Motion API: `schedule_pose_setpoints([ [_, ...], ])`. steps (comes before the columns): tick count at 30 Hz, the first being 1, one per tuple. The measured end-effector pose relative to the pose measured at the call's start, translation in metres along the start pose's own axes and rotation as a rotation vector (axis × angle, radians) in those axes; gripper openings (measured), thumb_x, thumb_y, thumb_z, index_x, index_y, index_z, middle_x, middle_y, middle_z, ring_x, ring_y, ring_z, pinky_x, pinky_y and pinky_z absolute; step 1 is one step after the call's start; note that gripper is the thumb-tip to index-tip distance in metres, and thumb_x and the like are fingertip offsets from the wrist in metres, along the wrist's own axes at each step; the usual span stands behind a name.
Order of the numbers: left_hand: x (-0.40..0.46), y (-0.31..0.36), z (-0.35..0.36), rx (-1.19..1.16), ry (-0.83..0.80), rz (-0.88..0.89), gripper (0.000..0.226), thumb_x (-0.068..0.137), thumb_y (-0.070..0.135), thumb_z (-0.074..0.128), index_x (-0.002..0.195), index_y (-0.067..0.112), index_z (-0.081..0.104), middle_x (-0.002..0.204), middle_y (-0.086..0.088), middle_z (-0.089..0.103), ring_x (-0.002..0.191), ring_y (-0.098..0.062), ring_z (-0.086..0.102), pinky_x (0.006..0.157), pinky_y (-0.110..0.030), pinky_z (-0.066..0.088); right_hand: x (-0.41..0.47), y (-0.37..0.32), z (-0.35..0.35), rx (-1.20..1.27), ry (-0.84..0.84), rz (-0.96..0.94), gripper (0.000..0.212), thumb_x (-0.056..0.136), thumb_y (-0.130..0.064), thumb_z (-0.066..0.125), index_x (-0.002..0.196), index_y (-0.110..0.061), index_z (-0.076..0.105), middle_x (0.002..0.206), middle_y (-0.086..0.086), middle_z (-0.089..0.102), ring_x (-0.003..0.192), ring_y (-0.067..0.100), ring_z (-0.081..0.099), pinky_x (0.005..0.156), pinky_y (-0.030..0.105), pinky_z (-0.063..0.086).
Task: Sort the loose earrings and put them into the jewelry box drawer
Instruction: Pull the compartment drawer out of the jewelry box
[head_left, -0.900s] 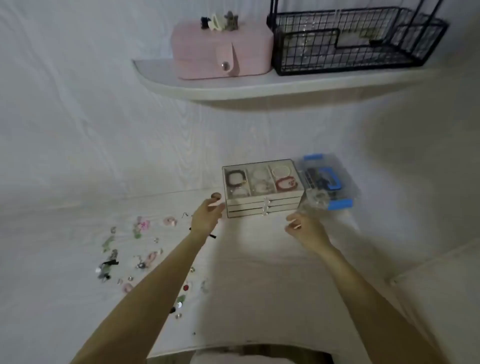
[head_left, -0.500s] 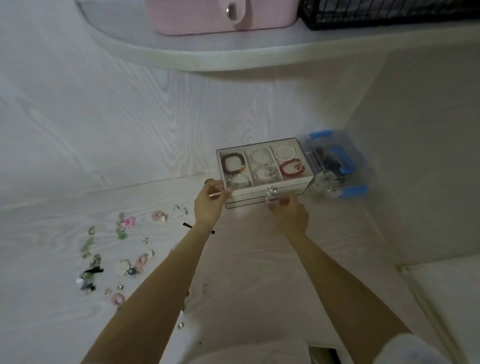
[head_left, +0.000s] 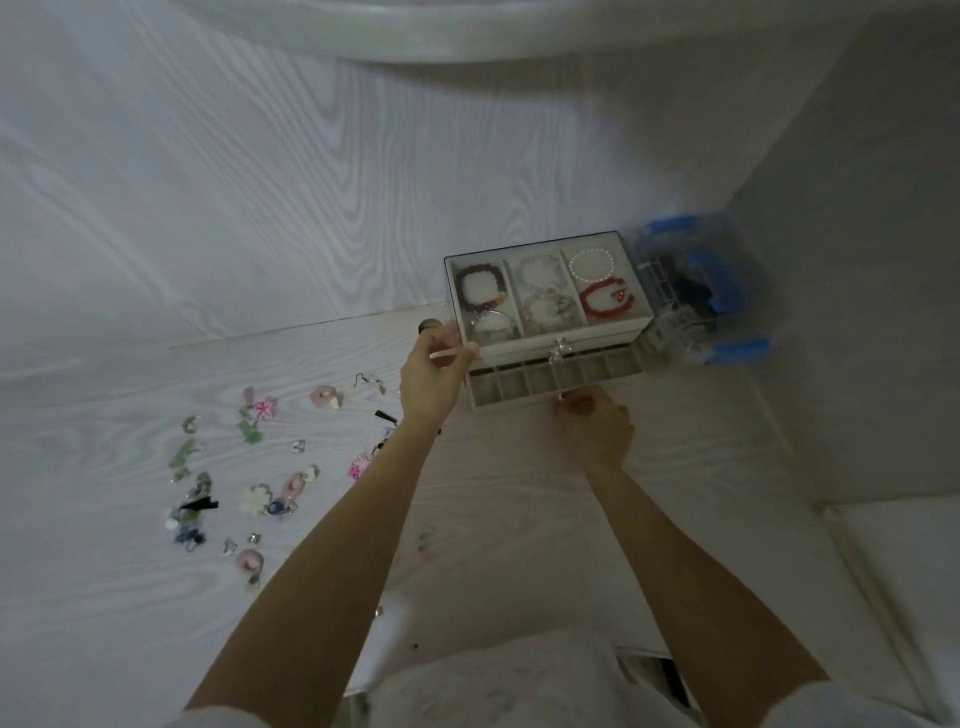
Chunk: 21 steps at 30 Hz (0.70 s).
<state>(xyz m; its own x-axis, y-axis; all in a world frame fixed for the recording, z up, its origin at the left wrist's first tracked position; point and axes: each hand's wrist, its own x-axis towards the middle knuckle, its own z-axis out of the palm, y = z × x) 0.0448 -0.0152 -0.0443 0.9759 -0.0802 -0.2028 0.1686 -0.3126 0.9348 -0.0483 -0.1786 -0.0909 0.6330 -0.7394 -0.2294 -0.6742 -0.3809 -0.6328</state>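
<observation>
Loose earrings (head_left: 249, 467) lie left of the jewelry box (head_left: 545, 306); a plastic container (head_left: 701, 291) sits right of it.

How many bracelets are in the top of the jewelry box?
About 5 in the jewelry box: a dark bracelet left, two pale ones in the middle, a white bead one and red one right. Others may be hidden.

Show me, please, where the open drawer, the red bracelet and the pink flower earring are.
open drawer (head_left: 540, 382): head view, on its divided compartments.
red bracelet (head_left: 605, 297): head view, on its beaded loop.
pink flower earring (head_left: 263, 408): head view, on its petals.
</observation>
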Motion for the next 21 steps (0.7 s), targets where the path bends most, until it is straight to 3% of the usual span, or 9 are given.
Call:
schedule_pose_setpoints([
  [3,-0.002,-0.002,0.003,0.001,0.006,0.007,0.019,0.08,0.044,0.067,0.091,0.038,0.053,0.106,0.0,0.066,0.089,-0.023,0.066,0.077,-0.05,0.054,-0.012,0.011,-0.006,-0.007,0.012,-0.035,0.016,0.077,-0.032,0.069,0.086,-0.02,0.066,0.088,0.005,0.071,0.096,0.03,0.054,0.085,0.036,0.038],
  [9,-0.021,-0.017,0.011,-0.005,-0.012,-0.033,0.029,0.091,0.049,0.049,0.107,0.027,0.057,0.1,0.014,0.061,0.093,-0.014,0.063,0.088,-0.047,0.051,-0.023,0.022,-0.009,-0.106,0.004,-0.09,0.021,0.078,-0.033,0.068,0.088,-0.015,0.065,0.088,0.01,0.07,0.096,0.032,0.054,0.08,0.034,0.032],
  [15,-0.012,-0.013,0.011,-0.006,-0.034,-0.111,0.038,0.092,0.048,0.048,0.114,0.019,0.057,0.112,0.0,0.063,0.104,-0.017,0.059,0.096,-0.043,0.047,-0.034,0.032,-0.013,-0.146,0.056,-0.124,0.017,0.075,-0.027,0.069,0.083,-0.012,0.067,0.084,0.013,0.069,0.094,0.035,0.055,0.08,0.036,0.038],
  [19,-0.023,-0.02,0.013,0.109,-0.166,-0.174,0.051,0.092,0.027,0.056,0.136,0.01,0.038,0.133,-0.004,0.05,0.117,-0.019,0.051,0.093,-0.03,0.044,-0.04,0.036,-0.014,-0.153,0.081,-0.115,0.021,0.076,-0.033,0.069,0.088,-0.015,0.068,0.094,0.012,0.068,0.099,0.035,0.053,0.083,0.038,0.041],
  [21,-0.029,-0.026,0.013,0.13,-0.209,-0.167,0.052,0.088,0.01,0.058,0.136,0.008,0.038,0.126,-0.004,0.052,0.112,-0.02,0.054,0.085,-0.027,0.046,-0.041,0.036,-0.015,-0.145,0.058,-0.09,0.021,0.078,-0.034,0.068,0.091,-0.017,0.067,0.099,0.01,0.067,0.102,0.034,0.051,0.086,0.039,0.041],
])
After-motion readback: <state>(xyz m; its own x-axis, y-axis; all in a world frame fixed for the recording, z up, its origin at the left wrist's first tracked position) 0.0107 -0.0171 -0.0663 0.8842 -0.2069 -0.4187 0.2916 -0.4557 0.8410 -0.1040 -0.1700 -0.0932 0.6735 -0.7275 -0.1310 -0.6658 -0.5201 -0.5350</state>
